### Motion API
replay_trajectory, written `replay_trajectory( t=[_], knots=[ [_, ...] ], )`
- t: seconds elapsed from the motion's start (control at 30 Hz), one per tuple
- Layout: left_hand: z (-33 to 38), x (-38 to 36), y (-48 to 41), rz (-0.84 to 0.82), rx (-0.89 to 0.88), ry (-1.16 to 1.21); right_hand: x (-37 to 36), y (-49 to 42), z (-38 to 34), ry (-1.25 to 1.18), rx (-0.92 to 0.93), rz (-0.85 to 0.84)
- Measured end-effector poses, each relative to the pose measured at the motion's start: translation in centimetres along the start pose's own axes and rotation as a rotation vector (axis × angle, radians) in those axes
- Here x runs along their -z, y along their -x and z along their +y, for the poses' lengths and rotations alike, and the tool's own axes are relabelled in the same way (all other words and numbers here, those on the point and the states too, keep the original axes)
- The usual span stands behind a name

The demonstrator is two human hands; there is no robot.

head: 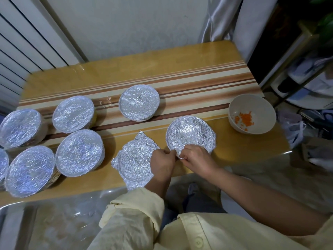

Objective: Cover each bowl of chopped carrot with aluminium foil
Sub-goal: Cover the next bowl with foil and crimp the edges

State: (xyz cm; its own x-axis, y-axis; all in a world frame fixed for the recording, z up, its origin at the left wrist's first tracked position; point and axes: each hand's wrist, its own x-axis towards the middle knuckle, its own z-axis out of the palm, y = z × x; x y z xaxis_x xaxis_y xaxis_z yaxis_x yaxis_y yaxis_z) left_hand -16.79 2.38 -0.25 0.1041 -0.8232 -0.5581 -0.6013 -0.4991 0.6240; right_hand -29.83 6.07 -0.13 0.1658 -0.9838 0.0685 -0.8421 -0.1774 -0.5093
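Note:
An uncovered cream bowl [252,112] with a little chopped carrot stands at the table's right edge. Left of it lies a round, dished sheet of aluminium foil [191,134]. My left hand [162,161] and my right hand [196,157] both pinch its near edge. A second crumpled foil sheet [133,159] lies flat at the front, partly under my left hand. Several foil-covered bowls stand on the left, such as one foil-covered bowl [80,152], and another foil-covered bowl [139,102] stands in the middle.
The wooden table [180,69] has brown stripes across its middle and a wall behind it. A dark shelf unit [292,56] stands close on the right, with a plastic bag [293,129] below it. A glossy surface lies in front of the table.

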Motion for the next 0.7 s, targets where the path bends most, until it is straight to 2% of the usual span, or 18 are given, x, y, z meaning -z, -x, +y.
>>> replay_trajectory(
  t=[0.27,0.47,0.7],
  knots=[
    [0.38,-0.17,0.09,0.032,-0.008,-0.052,-0.04,-0.02,-0.04,0.010,-0.022,0.016],
    [-0.04,-0.23,0.60,-0.024,0.016,0.010,-0.15,0.00,0.09,0.013,-0.021,0.032],
    [0.22,-0.58,0.25,0.015,-0.008,-0.034,-0.23,-0.14,0.22,-0.024,-0.017,0.043]
  ],
)
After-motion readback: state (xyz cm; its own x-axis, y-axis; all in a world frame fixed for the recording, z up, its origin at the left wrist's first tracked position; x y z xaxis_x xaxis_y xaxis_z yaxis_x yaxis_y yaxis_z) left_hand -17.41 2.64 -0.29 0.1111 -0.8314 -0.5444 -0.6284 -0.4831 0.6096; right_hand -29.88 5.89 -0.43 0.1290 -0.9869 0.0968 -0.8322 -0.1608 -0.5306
